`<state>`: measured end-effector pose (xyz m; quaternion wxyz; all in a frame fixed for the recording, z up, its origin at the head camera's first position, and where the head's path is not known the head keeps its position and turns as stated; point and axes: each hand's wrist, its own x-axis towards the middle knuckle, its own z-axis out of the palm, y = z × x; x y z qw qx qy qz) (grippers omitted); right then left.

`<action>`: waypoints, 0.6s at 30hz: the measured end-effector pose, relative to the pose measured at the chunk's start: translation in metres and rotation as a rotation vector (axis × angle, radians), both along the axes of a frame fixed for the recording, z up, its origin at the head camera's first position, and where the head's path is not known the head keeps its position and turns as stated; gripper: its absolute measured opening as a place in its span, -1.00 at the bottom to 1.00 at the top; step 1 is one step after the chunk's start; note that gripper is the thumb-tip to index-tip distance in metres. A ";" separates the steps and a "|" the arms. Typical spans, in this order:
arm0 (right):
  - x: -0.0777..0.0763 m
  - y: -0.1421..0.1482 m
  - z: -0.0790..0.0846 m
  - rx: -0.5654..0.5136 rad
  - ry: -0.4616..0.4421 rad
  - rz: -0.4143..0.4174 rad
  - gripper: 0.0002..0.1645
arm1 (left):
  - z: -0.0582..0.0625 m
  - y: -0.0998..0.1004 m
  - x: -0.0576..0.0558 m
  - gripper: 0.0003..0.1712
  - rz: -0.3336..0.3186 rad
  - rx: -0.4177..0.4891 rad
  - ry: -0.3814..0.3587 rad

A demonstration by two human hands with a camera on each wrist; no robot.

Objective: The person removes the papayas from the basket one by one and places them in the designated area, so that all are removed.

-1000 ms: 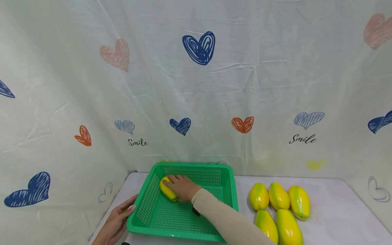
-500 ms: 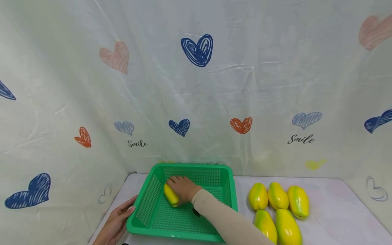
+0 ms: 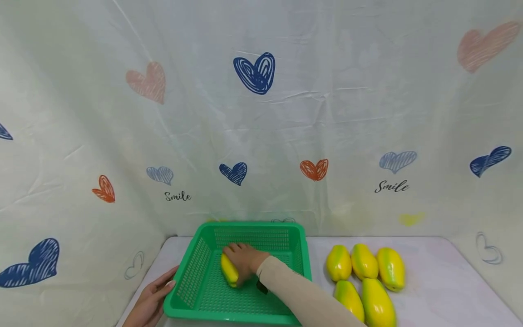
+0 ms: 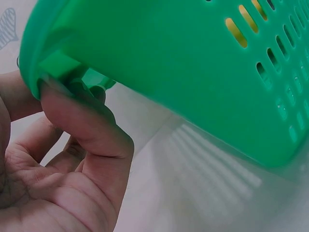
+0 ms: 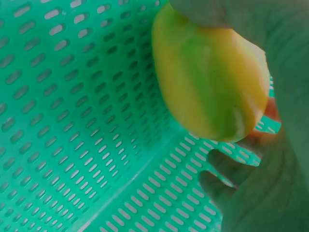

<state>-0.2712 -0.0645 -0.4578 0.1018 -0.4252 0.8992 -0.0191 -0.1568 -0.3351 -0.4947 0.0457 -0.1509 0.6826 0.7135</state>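
A green plastic basket (image 3: 237,316) with slotted walls stands on the table at the centre of the head view. My left hand (image 3: 152,295) grips its left rim; in the left wrist view the curled fingers (image 4: 82,125) hook under the lip. Inside the basket, my right hand (image 3: 244,261) holds a yellow papaya (image 3: 229,271) with a green stripe. The right wrist view shows the papaya (image 5: 207,77) between the thumb side and the fingers, above the slotted floor and near a slotted wall. The palm hides part of the fruit.
To the basket's right, several more papayas (image 3: 377,302) lie in two rows on the pale tabletop (image 3: 441,290). Behind and along the left hangs a white curtain (image 3: 278,127) printed with hearts. The right forearm sleeve (image 3: 302,295) crosses the basket's front right corner.
My right hand has shifted the papaya a little right and toward the front of the basket, away from the left wall. The left hand stays on the rim. The head view has tilted slightly.
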 end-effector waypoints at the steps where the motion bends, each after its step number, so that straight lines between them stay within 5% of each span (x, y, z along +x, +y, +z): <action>1: 0.001 0.002 0.000 0.003 -0.009 -0.005 0.14 | -0.001 0.000 0.000 -0.28 0.001 0.000 -0.002; 9: 0.005 0.022 0.016 0.020 -0.036 -0.019 0.13 | -0.006 -0.007 0.000 -0.25 -0.070 0.044 0.010; 18: 0.012 0.050 0.045 0.057 0.046 0.018 0.13 | -0.005 -0.012 -0.001 -0.23 -0.089 0.051 0.004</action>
